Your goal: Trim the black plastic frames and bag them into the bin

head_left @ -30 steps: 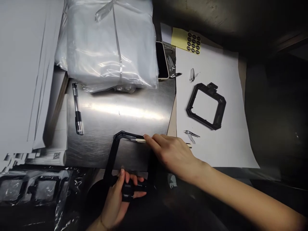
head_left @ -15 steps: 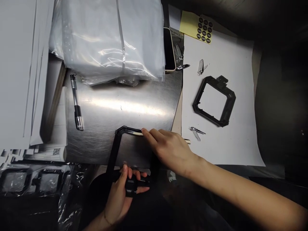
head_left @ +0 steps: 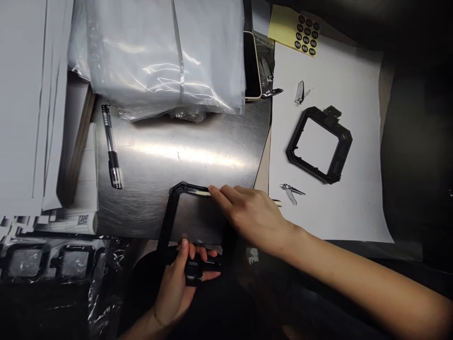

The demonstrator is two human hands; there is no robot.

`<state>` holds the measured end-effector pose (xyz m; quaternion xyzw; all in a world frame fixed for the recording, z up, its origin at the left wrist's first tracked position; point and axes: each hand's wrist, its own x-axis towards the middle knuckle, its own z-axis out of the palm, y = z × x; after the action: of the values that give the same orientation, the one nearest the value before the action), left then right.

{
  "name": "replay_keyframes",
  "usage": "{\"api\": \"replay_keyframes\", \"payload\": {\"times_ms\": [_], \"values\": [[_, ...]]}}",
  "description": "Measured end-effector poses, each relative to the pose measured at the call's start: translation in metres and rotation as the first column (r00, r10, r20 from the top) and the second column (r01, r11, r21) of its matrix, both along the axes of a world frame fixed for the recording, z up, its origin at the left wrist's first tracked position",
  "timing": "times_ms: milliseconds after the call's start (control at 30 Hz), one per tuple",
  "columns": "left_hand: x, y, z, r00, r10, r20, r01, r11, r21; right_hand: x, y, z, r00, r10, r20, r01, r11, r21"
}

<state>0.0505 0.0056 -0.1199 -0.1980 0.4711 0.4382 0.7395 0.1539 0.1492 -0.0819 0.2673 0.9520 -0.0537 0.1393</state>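
Note:
My left hand (head_left: 177,283) is wrapped round the lower bar of a black plastic frame (head_left: 168,222), near a black block on it. The frame is raised at the near edge of the metal table. With closed fingers my right hand (head_left: 251,212) grips a slim cream-handled knife (head_left: 202,193). Its narrow metal tip points left and lies along the inside of the frame's upper bar, close to the top-left corner. The handle's rear end sticks out past my right hand. My right hand and forearm hide the frame's right side.
A second black frame (head_left: 320,144) rests on white paper (head_left: 357,203), with small folding clippers (head_left: 293,191) below it and more above. Plastic bags (head_left: 159,56), a phone (head_left: 252,66) and a sticker sheet (head_left: 286,26) lie behind. A pen (head_left: 112,148) is at left; bagged frames (head_left: 46,262) are lower left.
The view has shifted slightly, so things on the paper appear a little further right. My hands keep the same grips, and the knife tip stays along the frame's upper bar.

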Motion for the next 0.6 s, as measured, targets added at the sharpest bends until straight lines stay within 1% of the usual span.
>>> {"api": "replay_keyframes", "payload": {"times_ms": [233,400,500,600], "values": [[0.000,-0.002,-0.004,1.000,-0.003,0.011,0.003,1.000,0.017,0.001,-0.001,0.003,1.000,0.004,-0.018,-0.003,0.999,0.041],[0.000,-0.001,-0.004,1.000,0.006,0.009,-0.007,1.000,0.014,0.000,0.000,0.001,1.000,-0.002,0.008,0.001,1.000,0.025],[-0.001,-0.001,-0.004,1.000,0.014,0.001,-0.014,1.000,0.001,-0.004,-0.003,0.002,0.999,0.029,0.022,-0.030,0.998,0.060],[0.001,-0.001,-0.005,1.000,0.016,-0.020,-0.016,1.000,-0.014,-0.009,-0.007,0.008,0.994,0.085,0.067,-0.090,0.992,0.083]]}}
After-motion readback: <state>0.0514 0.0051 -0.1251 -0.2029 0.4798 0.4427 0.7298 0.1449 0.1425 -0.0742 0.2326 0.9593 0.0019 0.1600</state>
